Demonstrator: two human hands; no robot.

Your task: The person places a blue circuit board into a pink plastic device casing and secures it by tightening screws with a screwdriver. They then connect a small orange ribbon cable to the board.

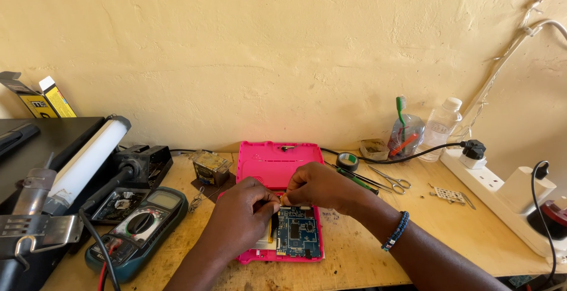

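A pink tablet shell (273,162) lies opened on the wooden bench, its back cover propped behind the lower half. A blue circuit board (298,233) shows inside the lower half. My left hand (242,214) and my right hand (319,186) meet over the top edge of the board, fingers pinched together on a small part that I cannot make out. A beaded band circles my right wrist (397,231).
A green multimeter (137,230) with leads lies at the left, beside a white tube lamp (88,161) and a black box. Tape roll (347,161), scissors (391,180), a screwdriver, a clear bottle (440,128) and a white power strip (502,195) sit to the right.
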